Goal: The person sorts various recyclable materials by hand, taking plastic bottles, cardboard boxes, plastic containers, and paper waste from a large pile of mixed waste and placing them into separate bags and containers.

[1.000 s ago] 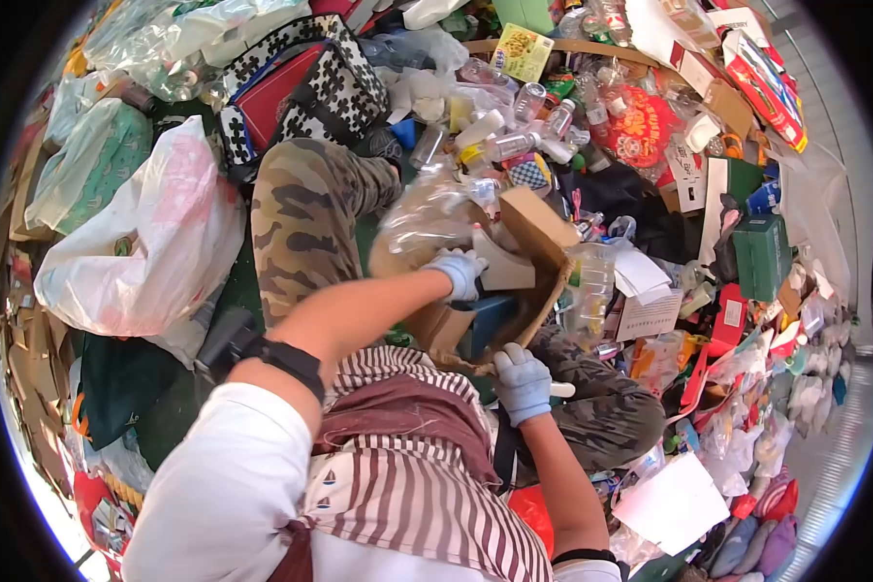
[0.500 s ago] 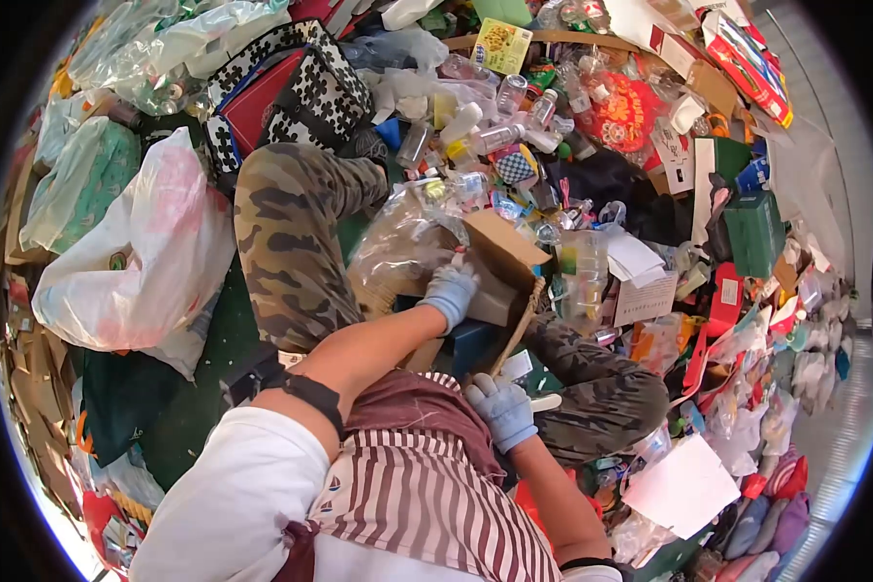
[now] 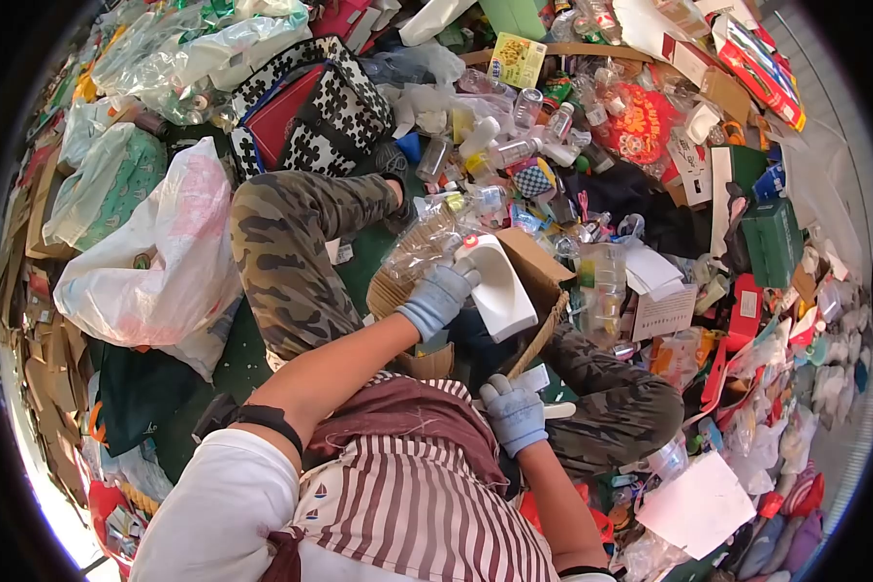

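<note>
My left hand (image 3: 438, 299), in a pale blue-grey glove, is closed around the handle end of a white plastic jug (image 3: 506, 296) with a red cap. The jug tilts over an open cardboard box (image 3: 531, 260) between my legs. Beside the hand lies a clear plastic container (image 3: 425, 241). My right hand (image 3: 516, 415), gloved alike, is at the near edge of the box with its fingers curled. A white strip (image 3: 558, 411) sticks out beside it; what the fingers grip is hidden.
Mixed waste surrounds me: clear bottles (image 3: 516, 152), white papers (image 3: 650, 267), a green box (image 3: 772, 242) and a white sheet (image 3: 696, 506). On the left stand a full white plastic bag (image 3: 150, 257) and a black-and-white patterned bag (image 3: 344, 121). Flattened cardboard (image 3: 48, 388) lies at the far left.
The white jug has come up out of the box in my left hand and now shows whole. My right hand stays by the box edge. The whole view has shifted slightly.
</note>
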Demonstrator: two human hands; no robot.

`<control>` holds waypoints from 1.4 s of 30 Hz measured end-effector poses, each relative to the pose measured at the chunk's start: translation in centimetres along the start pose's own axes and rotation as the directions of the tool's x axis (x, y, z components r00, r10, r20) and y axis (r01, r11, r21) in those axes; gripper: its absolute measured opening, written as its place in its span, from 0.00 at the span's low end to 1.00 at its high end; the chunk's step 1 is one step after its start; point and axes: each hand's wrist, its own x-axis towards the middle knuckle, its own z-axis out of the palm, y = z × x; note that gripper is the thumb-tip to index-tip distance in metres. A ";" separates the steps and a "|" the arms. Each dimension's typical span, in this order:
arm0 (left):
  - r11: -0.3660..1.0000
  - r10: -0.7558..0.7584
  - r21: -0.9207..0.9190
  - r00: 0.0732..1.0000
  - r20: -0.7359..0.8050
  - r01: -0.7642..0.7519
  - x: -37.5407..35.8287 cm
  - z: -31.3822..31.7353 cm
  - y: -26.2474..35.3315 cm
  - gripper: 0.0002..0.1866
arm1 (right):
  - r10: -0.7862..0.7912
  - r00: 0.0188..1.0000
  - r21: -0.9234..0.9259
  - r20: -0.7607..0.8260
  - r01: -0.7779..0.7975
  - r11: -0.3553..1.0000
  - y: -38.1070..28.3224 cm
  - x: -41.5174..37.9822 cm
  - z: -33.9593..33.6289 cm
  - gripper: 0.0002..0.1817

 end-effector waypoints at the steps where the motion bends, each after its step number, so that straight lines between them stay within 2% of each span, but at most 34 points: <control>1: 1.000 -0.026 -0.016 0.999 -0.028 0.026 0.1 -0.3 -0.1 0.09 | 0.000 1.000 0.008 -0.002 0.000 1.000 0.0 0.0 0.0 0.05; 2: 1.000 -0.027 -0.013 0.999 -0.032 0.027 0.1 -0.4 -0.2 0.09 | -0.004 1.000 0.006 -0.005 0.004 1.000 0.1 -0.1 0.1 0.05; 4: 0.946 -0.181 -0.275 0.983 -0.018 0.169 0.2 -0.7 -0.4 0.12 | -0.013 1.000 -0.003 -0.013 0.013 1.000 0.1 -0.2 0.3 0.05; 5: 0.947 -0.182 -0.274 0.983 -0.021 0.169 0.3 -0.8 -0.4 0.12 | -0.016 1.000 -0.005 -0.015 0.016 1.000 0.2 -0.2 0.3 0.05; 7: 0.872 -0.335 -0.363 0.941 0.050 0.330 0.6 -1.5 0.0 0.17 | -0.014 1.000 0.022 -0.024 0.014 1.000 0.2 -0.2 0.3 0.04; 11: 0.812 -0.387 -0.448 0.920 0.066 0.374 0.4 -1.0 -0.9 0.16 | -0.001 1.000 0.057 0.027 -0.001 0.998 0.2 -0.1 0.5 0.04; 13: 0.882 -0.270 -0.398 0.963 0.008 0.251 0.9 -1.3 -1.2 0.16 | 0.047 0.981 0.140 0.190 -0.075 0.987 0.4 0.3 0.5 0.06; 14: 0.879 -0.274 -0.404 0.962 0.005 0.252 1.3 -1.2 -1.6 0.16 | 0.047 0.980 0.134 0.194 -0.074 0.988 0.5 0.4 0.4 0.06; 16: 0.928 0.067 -0.353 0.986 -0.152 -0.118 2.3 -1.3 -2.4 0.16 | 0.097 0.965 0.224 0.243 -0.153 0.962 0.6 0.9 0.1 0.08; 17: 0.928 0.060 -0.355 0.986 -0.157 -0.113 2.5 -1.3 -2.5 0.16 | 0.093 0.964 0.219 0.248 -0.149 0.964 0.6 1.2 -0.3 0.08; 19: 0.911 0.095 -0.388 0.986 -0.137 -0.142 2.9 -2.2 -2.2 0.15 | 0.113 0.989 0.531 0.090 -0.144 0.835 0.6 1.7 -1.2 0.13; 20: 0.911 0.084 -0.391 0.986 -0.142 -0.134 3.0 -2.5 -2.1 0.15 | 0.078 0.982 0.423 -0.175 0.004 0.906 2.1 1.6 1.5 0.22; 21: 0.914 0.112 -0.374 0.984 -0.138 -0.157 3.1 -2.8 -2.0 0.14 | 0.071 0.983 0.419 -0.167 0.005 0.908 2.3 1.7 0.8 0.22; 22: 0.917 0.141 -0.356 0.981 -0.135 -0.181 3.2 -3.1 -1.9 0.13 | 0.296 0.950 0.640 -0.100 -0.166 0.750 2.6 2.1 0.1 0.23; 23: 0.916 0.133 -0.361 0.981 -0.142 -0.177 3.3 -3.5 -1.9 0.13 | 0.488 0.873 0.804 0.019 -0.304 0.511 2.8 2.7 -0.5 0.24; 25: 0.935 0.275 -0.190 0.951 -0.143 -0.299 3.6 -4.1 -1.7 0.11 | 0.723 0.690 0.995 0.004 -0.073 0.064 3.0 4.4 -1.6 0.27; 26: 0.936 0.267 -0.192 0.951 -0.155 -0.294 3.9 -4.1 -1.7 0.11 | 0.778 0.607 0.987 0.159 -0.100 -0.124 3.3 4.8 -3.2 0.28; 27: 0.940 0.310 -0.128 0.948 -0.072 -0.317 4.1 -4.1 -1.6 0.10 | 0.777 0.610 0.988 0.155 -0.107 -0.113 3.9 5.3 -3.5 0.28; 28: 0.936 0.346 -0.067 0.938 0.014 -0.344 4.4 -4.1 -1.3 0.09 | 0.675 0.697 0.970 0.241 -0.151 -0.191 4.6 5.7 -3.6 0.27; 29: 0.938 0.341 -0.071 0.940 -0.001 -0.340 4.7 -4.0 -1.1 0.09 | 0.555 0.768 0.944 0.320 -0.206 -0.259 5.3 6.2 -3.7 0.26; 30: 0.937 0.337 -0.097 0.941 -0.009 -0.336 5.1 -4.5 -0.7 0.10 | 0.596 0.754 0.961 0.275 -0.202 -0.188 4.9 7.0 -2.9 0.24; 31: 0.936 0.330 -0.122 0.944 -0.019 -0.330 5.6 -5.5 -0.2 0.10 | 0.589 0.759 0.960 0.278 -0.196 -0.200 5.6 7.3 -1.9 0.23; 32: 0.885 0.452 -0.061 0.884 -0.116 -0.461 6.5 -6.7 -0.4 0.13 | 0.564 0.751 0.915 0.343 -0.132 -0.381 6.3 7.5 -0.9 0.23; 33: 0.893 0.437 -0.057 0.890 -0.133 -0.447 7.2 -7.7 -0.3 0.13 | 0.525 0.748 0.834 0.406 -0.068 -0.548 6.4 8.0 -0.5 0.23; 34: 0.886 0.287 -0.296 0.925 -0.250 -0.355 7.8 -8.5 -0.2 0.15 | 0.519 0.752 0.840 0.406 -0.083 -0.536 5.9 8.6 -1.1 0.23; 35: 0.802 0.117 -0.527 0.940 -0.322 -0.280 8.2 -8.9 -0.3 0.17 | 0.532 0.754 0.820 0.384 -0.014 -0.572 5.5 9.1 -1.6 0.23; 36: 0.480 -0.147 -0.847 0.930 -0.336 -0.230 8.1 -9.1 -0.9 0.17 | 0.549 0.753 0.793 0.363 0.061 -0.607 4.9 9.5 -2.2 0.23; 37: 0.475 -0.151 -0.848 0.928 -0.341 -0.234 8.0 -8.6 -1.5 0.17 | 0.552 0.752 0.797 0.362 0.057 -0.601 4.4 9.9 -2.7 0.23; 38: 0.267 -0.362 -0.963 0.922 -0.140 -0.042 7.8 -7.5 -2.3 0.16 | 0.590 0.733 0.827 0.340 0.066 -0.559 4.0 10.3 -3.2 0.23; 39: 0.011 -0.510 -0.992 0.854 0.101 0.124 7.4 -6.4 -3.1 0.15 | 0.624 0.714 0.854 0.316 0.072 -0.515 3.7 10.6 -3.4 0.22; 40: 0.011 -0.514 -0.993 0.853 0.094 0.116 6.5 -5.3 -3.4 0.15 | 0.632 0.718 0.871 0.292 0.073 -0.485 3.7 11.0 -3.5 0.22; 42: -0.145 -0.502 -0.957 0.815 0.290 0.252 4.1 -3.3 -2.7 0.19 | 0.602 0.744 0.862 0.290 0.069 -0.502 3.0 11.4 -4.4 0.22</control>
